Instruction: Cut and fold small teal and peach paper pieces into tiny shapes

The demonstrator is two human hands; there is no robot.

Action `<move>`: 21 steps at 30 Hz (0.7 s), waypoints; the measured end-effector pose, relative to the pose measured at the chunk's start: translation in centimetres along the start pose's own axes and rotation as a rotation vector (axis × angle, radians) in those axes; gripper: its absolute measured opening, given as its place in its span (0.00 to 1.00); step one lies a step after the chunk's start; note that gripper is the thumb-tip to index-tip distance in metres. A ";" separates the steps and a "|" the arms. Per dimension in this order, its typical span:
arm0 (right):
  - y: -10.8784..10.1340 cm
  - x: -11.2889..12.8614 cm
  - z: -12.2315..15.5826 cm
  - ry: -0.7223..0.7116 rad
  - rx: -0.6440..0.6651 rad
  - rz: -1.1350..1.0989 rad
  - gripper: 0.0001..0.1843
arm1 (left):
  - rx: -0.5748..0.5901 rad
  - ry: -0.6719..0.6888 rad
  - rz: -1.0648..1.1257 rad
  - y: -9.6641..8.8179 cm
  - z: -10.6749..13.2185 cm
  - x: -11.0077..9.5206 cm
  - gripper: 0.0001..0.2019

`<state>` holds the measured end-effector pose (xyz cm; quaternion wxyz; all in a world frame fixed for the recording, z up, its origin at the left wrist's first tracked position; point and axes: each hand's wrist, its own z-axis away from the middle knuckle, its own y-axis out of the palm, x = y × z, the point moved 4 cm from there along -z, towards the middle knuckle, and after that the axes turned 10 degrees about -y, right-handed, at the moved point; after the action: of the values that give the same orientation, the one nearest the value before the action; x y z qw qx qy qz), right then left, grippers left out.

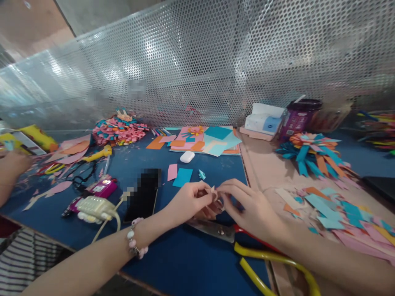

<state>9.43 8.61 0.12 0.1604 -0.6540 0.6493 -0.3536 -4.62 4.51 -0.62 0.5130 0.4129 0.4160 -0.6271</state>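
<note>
My left hand (189,201), with a beaded bracelet (132,238) on its wrist, pinches a small pale peach piece of paper (213,191). From the other side, the fingertips of my right hand (247,205) are closed on the same piece, which looks curled or folded; the fingers cover much of it. More peach paper (206,213) shows just under my left fingers. Large scissors (224,231) with yellow and red handles lie beneath my hands. A little folded light-blue paper piece (201,174) and a blue paper square (182,177) lie just beyond.
A phone (143,195), a pale charger with cable (95,209) and a glue gun (98,154) are on the left. Coloured sheets (222,139) and a white earbud case (187,156) lie ahead. Paper scraps (333,209) and a purple cup (299,119) are right. Another person's hand (14,168) is far left.
</note>
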 end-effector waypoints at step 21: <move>-0.6 -0.6 -0.7 0.278 0.107 -0.380 0.09 | 0.004 0.072 -0.123 0.2 0.0 0.5 0.14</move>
<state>9.42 9.44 0.86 0.0346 -0.6998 0.5109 -0.4981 -4.53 4.32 -1.06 0.4576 0.4099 0.4575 -0.6429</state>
